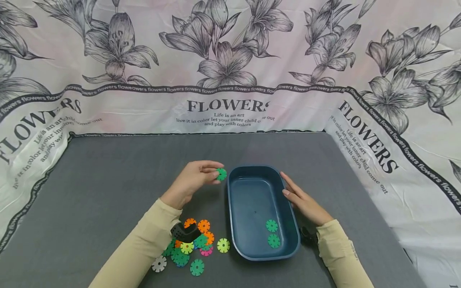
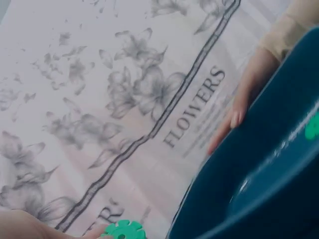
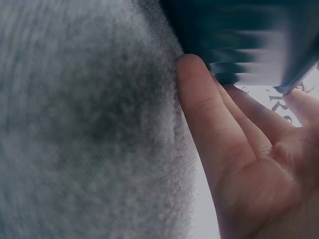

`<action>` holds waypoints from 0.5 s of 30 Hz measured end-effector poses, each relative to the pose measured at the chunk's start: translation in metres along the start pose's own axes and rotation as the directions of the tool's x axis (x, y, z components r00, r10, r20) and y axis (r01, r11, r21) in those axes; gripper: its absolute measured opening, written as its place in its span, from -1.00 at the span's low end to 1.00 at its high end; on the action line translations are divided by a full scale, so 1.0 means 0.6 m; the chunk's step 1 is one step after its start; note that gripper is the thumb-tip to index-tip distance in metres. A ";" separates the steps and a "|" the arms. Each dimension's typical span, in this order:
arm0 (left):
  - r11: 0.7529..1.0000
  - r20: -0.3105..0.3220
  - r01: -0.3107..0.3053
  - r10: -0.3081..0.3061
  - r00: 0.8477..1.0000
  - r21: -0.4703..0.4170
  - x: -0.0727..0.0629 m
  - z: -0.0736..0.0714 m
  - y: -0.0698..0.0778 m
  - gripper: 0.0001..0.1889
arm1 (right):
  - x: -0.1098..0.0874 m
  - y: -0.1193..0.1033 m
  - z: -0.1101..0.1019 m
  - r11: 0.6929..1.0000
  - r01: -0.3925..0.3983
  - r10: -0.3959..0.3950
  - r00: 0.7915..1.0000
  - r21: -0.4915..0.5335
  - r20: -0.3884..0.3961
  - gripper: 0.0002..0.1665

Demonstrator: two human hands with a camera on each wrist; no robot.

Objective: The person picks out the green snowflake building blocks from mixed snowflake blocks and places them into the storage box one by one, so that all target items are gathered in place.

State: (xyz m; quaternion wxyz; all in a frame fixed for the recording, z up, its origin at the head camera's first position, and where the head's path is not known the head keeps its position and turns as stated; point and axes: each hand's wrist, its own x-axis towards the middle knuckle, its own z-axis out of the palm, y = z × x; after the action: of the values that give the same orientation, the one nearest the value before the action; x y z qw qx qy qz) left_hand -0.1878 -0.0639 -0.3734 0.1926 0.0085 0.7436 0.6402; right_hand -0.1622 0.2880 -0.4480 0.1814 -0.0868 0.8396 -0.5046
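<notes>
In the head view my left hand point(image 1: 192, 180) pinches a green notched plastic disc point(image 1: 221, 174) between thumb and fingers, just left of the blue bin's upper corner. The same green disc point(image 2: 124, 230) shows at the bottom of the left wrist view. My right hand point(image 1: 306, 202) rests against the right side of the blue bin point(image 1: 248, 200) with its fingers extended. Seen from the right wrist, the fingers point(image 3: 209, 109) lie along the bin's outer wall point(image 3: 219, 35). Two green discs point(image 1: 272, 233) lie inside the bin, towards its near right corner.
A loose pile of notched discs point(image 1: 180, 257), in green, orange, yellow, pink, blue and white, lies left of the bin, partly under the left wrist's black strap camera point(image 1: 185, 233). One yellow-green disc point(image 1: 223, 245) sits close to the bin. A flower-print cloth point(image 1: 223, 112) borders the grey table.
</notes>
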 end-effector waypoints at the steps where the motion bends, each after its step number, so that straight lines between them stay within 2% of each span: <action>1: 1.000 0.028 0.009 -0.009 1.000 0.002 0.006 0.006 0.005 -0.69 | 0.000 0.000 0.000 1.000 -0.001 0.001 1.000 0.002 0.001 -0.33; 7: 0.999 0.195 0.041 -0.045 0.980 0.028 0.037 0.059 0.021 -0.67 | 0.001 -0.001 -0.002 1.000 -0.006 0.006 1.000 0.002 -0.002 -0.33; 10: 0.995 0.248 0.033 -0.056 0.967 0.095 0.050 0.089 0.023 -0.65 | 0.002 -0.001 -0.002 1.000 -0.010 0.010 1.000 0.007 -0.002 -0.33; 15: 0.983 0.292 0.027 -0.080 0.953 0.182 0.073 0.132 0.020 -0.65 | 0.003 0.000 -0.001 1.000 -0.015 0.015 1.000 0.022 0.002 -0.33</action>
State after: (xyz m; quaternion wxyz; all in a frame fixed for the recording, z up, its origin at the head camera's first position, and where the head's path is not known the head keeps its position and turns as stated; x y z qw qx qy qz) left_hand -0.2078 0.0247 -0.3823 0.3183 0.1016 0.7595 0.5581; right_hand -0.1641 0.2878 -0.4480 0.1869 -0.0791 0.8345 -0.5123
